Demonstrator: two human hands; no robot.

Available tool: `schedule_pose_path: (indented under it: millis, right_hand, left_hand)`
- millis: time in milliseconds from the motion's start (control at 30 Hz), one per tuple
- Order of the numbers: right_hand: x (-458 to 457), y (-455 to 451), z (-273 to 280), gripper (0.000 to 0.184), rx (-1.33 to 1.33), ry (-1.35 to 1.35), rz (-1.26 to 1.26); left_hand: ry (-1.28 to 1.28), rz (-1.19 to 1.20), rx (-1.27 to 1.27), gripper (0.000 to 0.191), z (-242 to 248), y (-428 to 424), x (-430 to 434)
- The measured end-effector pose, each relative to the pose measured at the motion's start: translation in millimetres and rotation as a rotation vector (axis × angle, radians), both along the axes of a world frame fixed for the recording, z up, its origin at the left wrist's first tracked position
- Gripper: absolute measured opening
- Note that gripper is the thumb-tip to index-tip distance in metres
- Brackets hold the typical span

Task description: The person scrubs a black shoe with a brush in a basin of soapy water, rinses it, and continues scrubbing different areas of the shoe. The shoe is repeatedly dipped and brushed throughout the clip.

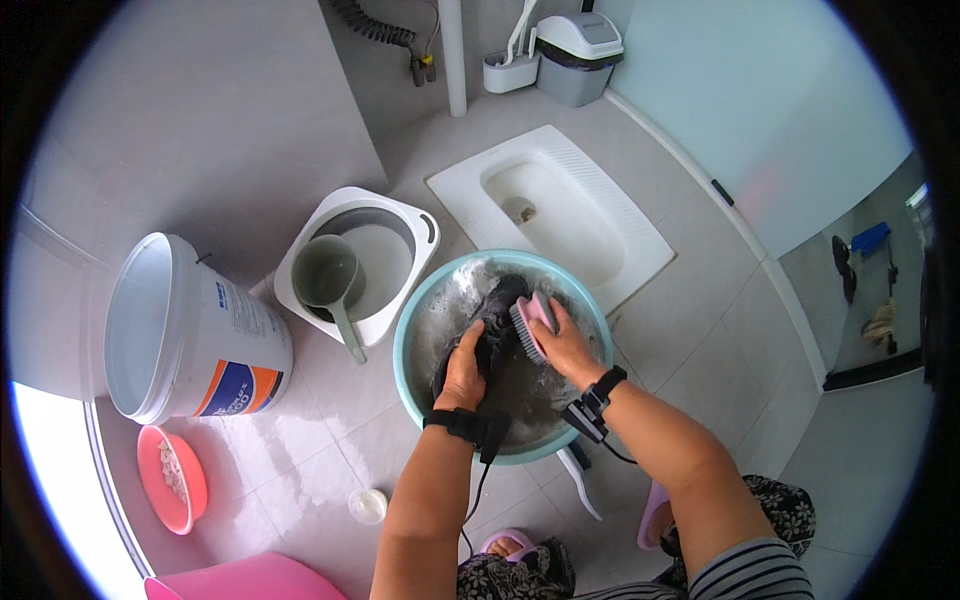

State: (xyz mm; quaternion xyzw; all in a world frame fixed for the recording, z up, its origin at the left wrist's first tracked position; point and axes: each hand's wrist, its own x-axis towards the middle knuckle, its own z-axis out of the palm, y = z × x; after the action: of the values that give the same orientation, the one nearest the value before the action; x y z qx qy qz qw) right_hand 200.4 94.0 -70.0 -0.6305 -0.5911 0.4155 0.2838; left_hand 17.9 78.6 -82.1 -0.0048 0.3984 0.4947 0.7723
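A light-blue round basin (403, 375) stands on the floor before me, filled with murky, sudsy water. In it lies a dark, wet, elongated item (504, 304); I cannot tell whether it is a shoe or bunched fabric. My left hand (463, 373) grips its near part, thumb on top, with the fingers partly hidden. My right hand (564, 346) is closed around a pink scrubbing brush (537, 309). The brush's grey bristles face left towards the dark item, close beside it. Both wrists wear black straps with small devices and cables.
A white squat toilet (630, 259) adjoins the basin's far side. To the left are a white washbowl (375, 196) with a grey-green dipper (328, 268), a large white bucket (247, 322) and a coral bowl (191, 457). A white-handled brush (579, 480) and a small round dish (367, 506) lie nearby.
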Motion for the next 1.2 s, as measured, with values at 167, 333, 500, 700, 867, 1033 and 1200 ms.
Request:
schedule_pose_path:
  millis: [167, 333, 500, 700, 867, 1033, 1200]
  right_hand:
    - [-20.1, -39.2, 50.1, 0.062, 0.289, -0.010, 0.363]
    - [-24.4, -5.3, 73.7, 0.055, 0.468, -0.288, 0.054]
    - [-16.0, -11.4, 53.0, 0.064, 0.074, -0.154, 0.323]
    - [11.9, 10.4, 21.0, 0.069, 0.359, -0.323, 0.021]
    - [12.9, -0.2, -15.5, 0.073, 0.188, -0.360, -0.048]
    - [5.7, -15.1, -29.3, 0.076, -0.178, -0.551, 0.039]
    - [4.0, -0.4, -21.5, 0.061, -0.378, -0.183, 0.018]
  left_hand:
    - [-0.077, 0.098, 0.016, 0.033, 4.5, -7.4, 2.9]
    - [-0.289, -0.032, 0.195, 0.048, 18.6, -12.7, 9.7]
    - [-0.169, 0.021, 0.157, 0.056, 27.9, -14.5, 9.0]
    - [-0.272, 0.024, 0.210, 0.059, 22.0, -22.8, 6.1]
    - [-0.154, 0.206, 0.142, 0.058, 8.2, -16.5, -1.3]
    - [0.059, 0.261, -0.035, 0.064, -6.6, -14.8, 12.9]
    - [0.218, 0.128, -0.262, 0.060, -3.9, -16.5, 25.4]
